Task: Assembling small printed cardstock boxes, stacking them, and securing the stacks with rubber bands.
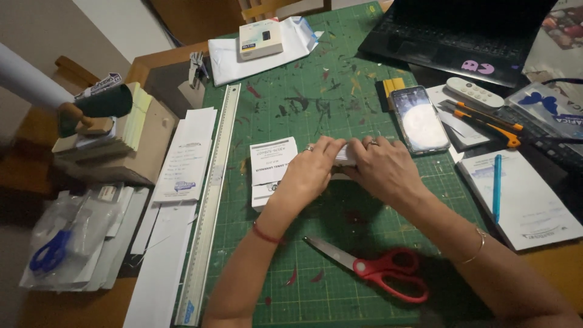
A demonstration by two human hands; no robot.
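Note:
Both of my hands meet over the middle of a green cutting mat (340, 103). My left hand (310, 170) and my right hand (382, 167) pinch a small white folded paper piece (344, 157) between their fingers; most of it is hidden by them. A white printed card (270, 167) lies just left of my left hand. Red-handled scissors (376, 267) lie shut on the mat below my wrists.
A long metal ruler (212, 200) runs along the mat's left edge, with paper strips (182, 164) beside it. A phone (419, 118), orange utility knife (486, 121), remote (473, 92), notepad with blue pen (497, 185) sit right. A laptop (461, 30) and white box (261, 39) are behind.

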